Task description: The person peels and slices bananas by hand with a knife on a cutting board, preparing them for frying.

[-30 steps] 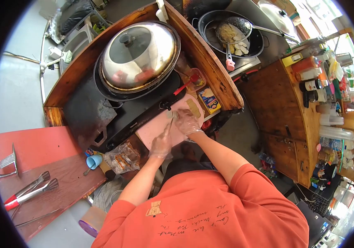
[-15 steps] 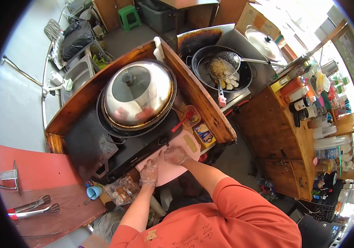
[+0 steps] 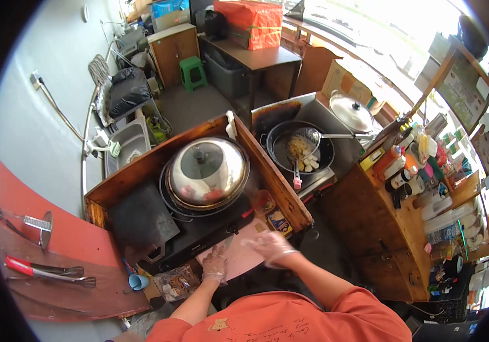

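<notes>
Gloved hands: two, left hand [image 3: 216, 265] and right hand [image 3: 273, 248]. Pink board [image 3: 243, 264]: one, at the stove [image 3: 213, 228]'s front edge. Pans: two, covered wok [image 3: 183, 208] and black pan [image 3: 278, 149]. Lids: two, domed lid [image 3: 224, 171] and smaller lid [image 3: 351, 114]. Strainer [image 3: 311, 137]: one. Blue cup [image 3: 138, 282]: one, beside the red table [image 3: 22, 194]'s right edge. Grater [image 3: 38, 223]: one, near that table's left edge. Green stool [image 3: 193, 73]: one. Red box [image 3: 253, 25]: one, at the dark table [image 3: 267, 56]'s far edge.

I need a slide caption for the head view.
Gloved left hand and gloved right hand at a pink board, a large pan lid beyond.
</notes>
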